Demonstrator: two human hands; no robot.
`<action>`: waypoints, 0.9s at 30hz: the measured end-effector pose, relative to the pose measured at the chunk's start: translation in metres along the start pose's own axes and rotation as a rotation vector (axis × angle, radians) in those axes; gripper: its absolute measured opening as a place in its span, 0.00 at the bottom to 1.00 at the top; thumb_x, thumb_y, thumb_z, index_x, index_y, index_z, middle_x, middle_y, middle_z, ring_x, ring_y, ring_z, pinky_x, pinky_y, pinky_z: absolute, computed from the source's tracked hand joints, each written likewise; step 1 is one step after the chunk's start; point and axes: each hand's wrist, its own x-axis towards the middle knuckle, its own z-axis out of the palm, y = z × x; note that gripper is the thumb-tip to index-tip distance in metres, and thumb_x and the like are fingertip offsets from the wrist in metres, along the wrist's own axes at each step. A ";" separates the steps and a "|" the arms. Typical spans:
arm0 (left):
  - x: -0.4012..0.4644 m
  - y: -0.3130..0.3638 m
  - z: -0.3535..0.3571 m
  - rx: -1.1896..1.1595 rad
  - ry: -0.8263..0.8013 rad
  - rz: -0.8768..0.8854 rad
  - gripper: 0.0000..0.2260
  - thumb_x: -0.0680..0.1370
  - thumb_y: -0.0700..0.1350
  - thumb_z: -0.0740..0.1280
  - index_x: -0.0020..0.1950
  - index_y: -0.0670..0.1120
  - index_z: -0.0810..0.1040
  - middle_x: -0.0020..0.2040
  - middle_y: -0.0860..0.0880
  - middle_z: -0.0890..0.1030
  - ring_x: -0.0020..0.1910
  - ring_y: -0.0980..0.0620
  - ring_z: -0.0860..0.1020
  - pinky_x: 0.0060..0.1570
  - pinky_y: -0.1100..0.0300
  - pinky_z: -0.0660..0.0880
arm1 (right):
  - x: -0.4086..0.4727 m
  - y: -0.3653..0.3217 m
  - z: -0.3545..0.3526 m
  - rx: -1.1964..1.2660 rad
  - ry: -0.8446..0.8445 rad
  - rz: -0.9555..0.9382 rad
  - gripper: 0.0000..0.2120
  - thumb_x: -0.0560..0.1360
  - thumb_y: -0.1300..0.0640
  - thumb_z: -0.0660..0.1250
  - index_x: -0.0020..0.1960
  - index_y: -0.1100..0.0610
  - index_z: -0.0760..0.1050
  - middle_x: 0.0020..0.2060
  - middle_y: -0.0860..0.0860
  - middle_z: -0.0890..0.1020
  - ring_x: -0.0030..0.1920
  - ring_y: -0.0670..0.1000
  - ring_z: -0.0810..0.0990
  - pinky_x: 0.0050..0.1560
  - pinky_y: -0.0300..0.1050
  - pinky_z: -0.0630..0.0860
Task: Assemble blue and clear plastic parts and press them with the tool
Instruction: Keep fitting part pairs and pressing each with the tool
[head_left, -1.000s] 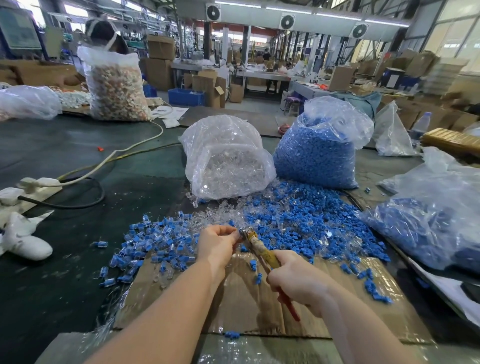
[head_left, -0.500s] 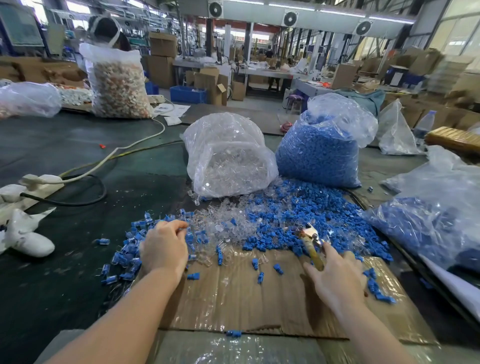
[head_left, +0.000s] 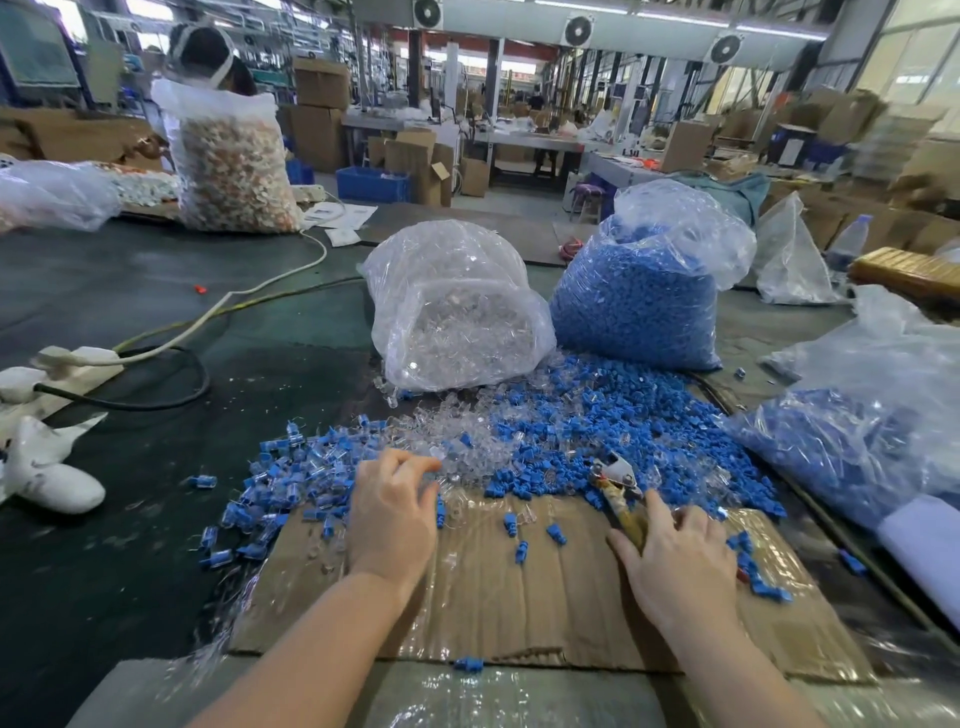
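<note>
Landmark: the cardboard sheet (head_left: 519, 597) lies flat on the dark table (head_left: 156, 493), in front of the person.
Assembled pieces: a loose heap of blue-and-clear pieces (head_left: 280, 483) lies at the left far corner of the cardboard sheet, partly on the table.
Left hand: the left hand (head_left: 392, 514) is over the left far part of the cardboard sheet. Its fingers are curled, with the tips in the clear parts; I cannot tell if they pinch one.
Clear parts: a pile of clear parts (head_left: 462, 447) lies just beyond the far edge of the cardboard sheet, touching the blue pile.
Clear bag: a bag of clear parts (head_left: 457, 312) stands behind this pile.
Blue parts: a wide pile of blue parts (head_left: 597, 421) spreads beyond the right far edge of the cardboard sheet; a few lie on the sheet.
Blue bag: a bag of blue parts (head_left: 644, 296) stands behind it.
Tool: the pliers (head_left: 615, 491) lie tilted at the right far part of the cardboard sheet, the metal head toward the blue pile.
Right hand: the right hand (head_left: 675, 561) holds the handles of the pliers; some fingers are partly stretched forward.
</note>
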 end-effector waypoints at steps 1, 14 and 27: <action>-0.005 0.007 0.006 -0.043 -0.057 0.057 0.10 0.76 0.44 0.65 0.57 0.48 0.78 0.49 0.55 0.74 0.51 0.60 0.66 0.53 0.71 0.60 | -0.001 -0.001 -0.002 0.000 -0.012 0.010 0.33 0.76 0.32 0.47 0.75 0.48 0.51 0.68 0.55 0.66 0.67 0.56 0.64 0.66 0.51 0.63; -0.024 0.030 0.046 -0.093 -0.282 0.117 0.15 0.79 0.45 0.61 0.66 0.49 0.73 0.55 0.55 0.73 0.56 0.59 0.68 0.58 0.68 0.64 | -0.011 -0.048 0.007 0.394 0.164 -0.395 0.13 0.81 0.52 0.54 0.59 0.51 0.75 0.55 0.47 0.76 0.57 0.49 0.71 0.59 0.40 0.65; -0.025 0.027 0.043 -0.173 -0.213 0.058 0.11 0.76 0.48 0.67 0.58 0.51 0.78 0.49 0.57 0.72 0.49 0.61 0.71 0.51 0.71 0.67 | -0.008 -0.070 0.018 0.476 0.190 -0.393 0.12 0.79 0.55 0.58 0.60 0.48 0.75 0.52 0.44 0.76 0.53 0.47 0.71 0.55 0.39 0.66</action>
